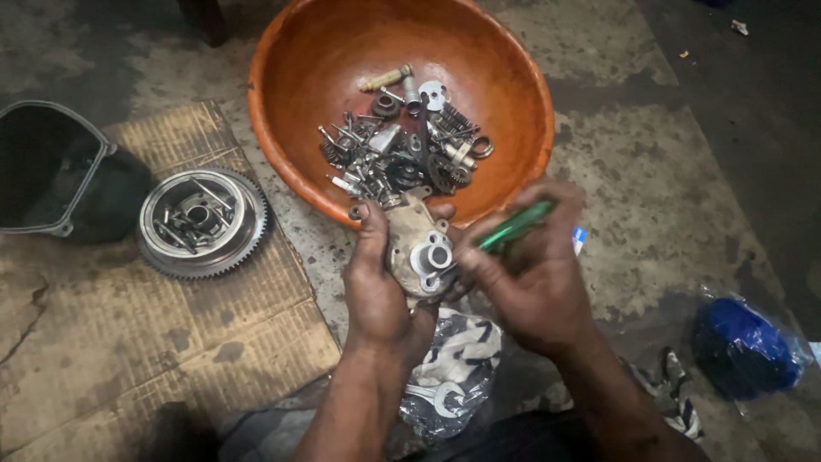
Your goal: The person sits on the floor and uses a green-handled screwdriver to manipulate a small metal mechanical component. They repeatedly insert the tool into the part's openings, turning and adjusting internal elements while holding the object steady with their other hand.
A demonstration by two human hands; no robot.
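The left hand (376,282) has a closed grip on a small metal housing (417,248), held just in front of the orange bowl (282,111), over the floor. The right hand (530,274) grips a green-handled tool (516,226), its tip at the housing's round bore. Working well here likely means keeping the housing steady and the tip square to the bore. Loose bolts and springs (402,145) lie inside the bowl; a toothed flywheel (201,224) sits left of it on cardboard (128,342).

Toothed flywheel (203,224) on cardboard (128,342)
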